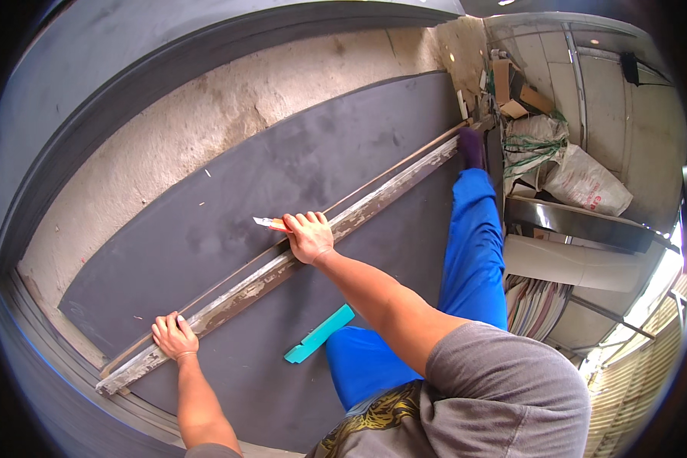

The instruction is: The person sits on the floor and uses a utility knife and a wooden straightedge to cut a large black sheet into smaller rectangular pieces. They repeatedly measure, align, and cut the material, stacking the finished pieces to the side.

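A long, straight, worn metal bar (pixel 263 276) lies diagonally across a large dark grey sheet (pixel 267 160), with a thin light strip along its far side. Near the bar's lower left end, my left hand (pixel 175 336) grips it, fingers over its far edge. My right hand (pixel 310 237) is closed around an orange utility knife (pixel 273 224). The knife's blade is out and points left above the sheet, just beyond the bar. The heel of that hand is over the bar. Whether the blade touches the sheet I cannot tell.
A teal strip (pixel 319 333) lies on the sheet by my bent knee. My socked foot (pixel 470 148) is at the bar's far end. White sacks (pixel 588 182), cardboard boxes (pixel 511 85) and stacked sheets (pixel 537 307) stand along the right. Bare concrete (pixel 237 103) borders the sheet's far side.
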Demonstrator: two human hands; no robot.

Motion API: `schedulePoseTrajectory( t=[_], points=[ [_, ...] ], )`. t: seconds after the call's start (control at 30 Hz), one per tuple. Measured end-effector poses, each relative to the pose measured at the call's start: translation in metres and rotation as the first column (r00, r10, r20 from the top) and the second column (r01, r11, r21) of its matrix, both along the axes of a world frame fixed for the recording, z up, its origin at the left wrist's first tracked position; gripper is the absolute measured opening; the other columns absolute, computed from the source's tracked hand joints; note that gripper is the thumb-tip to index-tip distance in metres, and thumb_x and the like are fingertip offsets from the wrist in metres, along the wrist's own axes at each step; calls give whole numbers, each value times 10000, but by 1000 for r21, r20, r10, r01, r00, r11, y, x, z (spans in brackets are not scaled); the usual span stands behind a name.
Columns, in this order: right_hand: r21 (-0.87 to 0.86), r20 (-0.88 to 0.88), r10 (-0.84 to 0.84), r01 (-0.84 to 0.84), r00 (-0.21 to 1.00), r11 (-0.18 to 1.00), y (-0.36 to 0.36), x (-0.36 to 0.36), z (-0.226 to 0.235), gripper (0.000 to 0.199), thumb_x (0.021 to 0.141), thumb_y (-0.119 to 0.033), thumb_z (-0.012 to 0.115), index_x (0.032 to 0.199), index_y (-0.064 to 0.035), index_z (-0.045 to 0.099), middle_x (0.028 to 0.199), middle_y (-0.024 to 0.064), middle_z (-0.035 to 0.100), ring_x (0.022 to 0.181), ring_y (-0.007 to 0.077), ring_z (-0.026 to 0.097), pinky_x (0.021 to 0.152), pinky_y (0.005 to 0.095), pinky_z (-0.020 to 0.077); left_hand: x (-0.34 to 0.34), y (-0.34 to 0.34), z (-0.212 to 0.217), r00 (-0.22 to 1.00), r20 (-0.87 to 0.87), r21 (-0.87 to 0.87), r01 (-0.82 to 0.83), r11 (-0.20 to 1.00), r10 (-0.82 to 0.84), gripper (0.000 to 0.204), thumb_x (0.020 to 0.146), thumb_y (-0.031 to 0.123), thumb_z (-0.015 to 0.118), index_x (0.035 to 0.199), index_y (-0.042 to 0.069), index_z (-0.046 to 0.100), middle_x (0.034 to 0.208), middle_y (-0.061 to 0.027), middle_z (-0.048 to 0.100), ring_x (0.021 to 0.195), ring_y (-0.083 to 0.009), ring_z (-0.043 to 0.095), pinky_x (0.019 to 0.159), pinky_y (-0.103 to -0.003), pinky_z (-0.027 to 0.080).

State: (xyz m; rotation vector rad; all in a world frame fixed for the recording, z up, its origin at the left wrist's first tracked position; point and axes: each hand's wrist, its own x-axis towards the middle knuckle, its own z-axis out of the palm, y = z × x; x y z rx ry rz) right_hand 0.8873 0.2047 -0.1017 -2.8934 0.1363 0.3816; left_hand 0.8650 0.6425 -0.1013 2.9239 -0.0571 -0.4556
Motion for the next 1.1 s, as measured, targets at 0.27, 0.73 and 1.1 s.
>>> schedulePoseTrajectory(
  t=[0.27,0.73,1.1],
  points=[
    [-8,-38,8,-8,999,1000,1,1,3,361,933,-221,635,1288,-160,616,1018,37,641,1009,272,598,949,442,435,0,1,-1,1000,10,-23,13,1000,-13,244,941,257,578,1061,105,727,1057,-86,609,1041,-332,568,912,-484,451],
    [215,10,-8,6,1000,977,156,1,-1,331,914,-224,711,1215,-137,605,998,67,661,954,311,614,866,481,443,5,-3,-1,992,123,-106,8,994,5,162,914,299,659,965,177,752,971,-44,644,995,-310,598,894,-474,462],
    [20,-116,86,-84,990,996,264,-10,-8,195,955,-270,644,1133,-193,625,1060,33,667,1067,275,623,955,480,428,-3,0,-3,988,-89,-71,-132,989,125,339,1004,424,532,1034,152,732,1115,-44,630,1141,-252,546,1010,-460,418]
  ],
)
